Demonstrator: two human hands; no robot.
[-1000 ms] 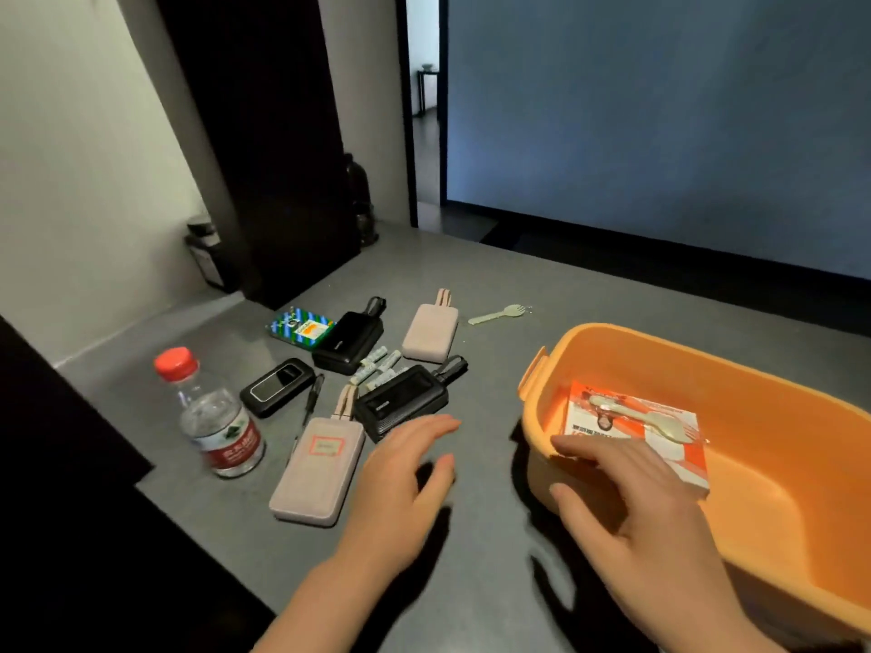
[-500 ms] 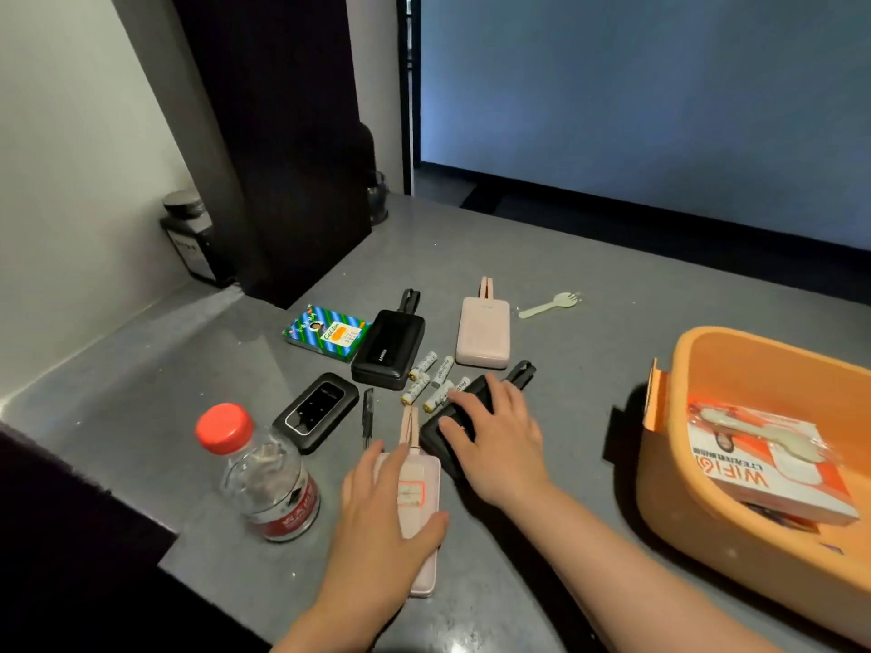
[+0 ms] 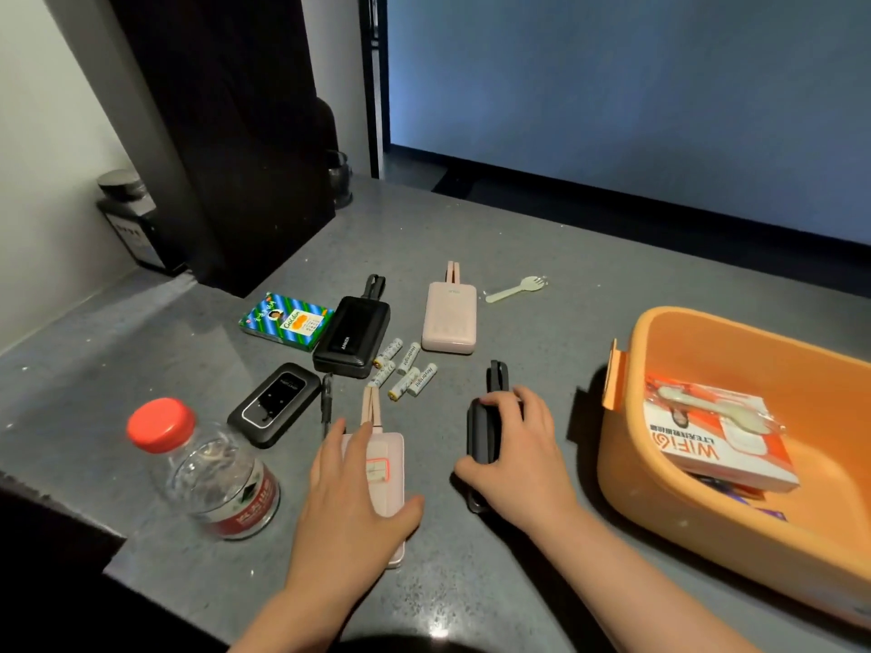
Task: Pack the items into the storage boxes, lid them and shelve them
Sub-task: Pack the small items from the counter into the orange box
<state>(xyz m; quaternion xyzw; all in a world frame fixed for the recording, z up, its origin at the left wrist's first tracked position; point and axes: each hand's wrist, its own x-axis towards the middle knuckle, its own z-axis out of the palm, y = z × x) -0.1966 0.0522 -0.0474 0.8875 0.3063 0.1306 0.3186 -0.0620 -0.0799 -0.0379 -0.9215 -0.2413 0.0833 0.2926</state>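
My left hand [image 3: 351,501] grips a pink power bank [image 3: 384,464] lying flat near the table's front edge. My right hand [image 3: 518,459] grips a black power bank [image 3: 481,428], tilted up on its long edge just right of the pink one. An orange storage box [image 3: 669,487] stands at the right, lidless, holding a white and orange WIFI carton [image 3: 716,450] with a wrapped spoon on top. Further back lie a second black power bank [image 3: 353,337], a second pink power bank [image 3: 449,318], several AA batteries [image 3: 405,369] and a green card pack [image 3: 285,320].
A water bottle [image 3: 212,473] with a red cap stands at the front left. A black pocket router [image 3: 274,403] and a pen [image 3: 326,402] lie beside it. A pale plastic fork [image 3: 516,288] lies at the back. A dark cabinet [image 3: 226,134] and a jar [image 3: 134,219] stand at the back left.
My right hand left the orange box, reached the black power bank and has tipped it onto its edge, shifted right. My left hand closed on the front pink power bank.
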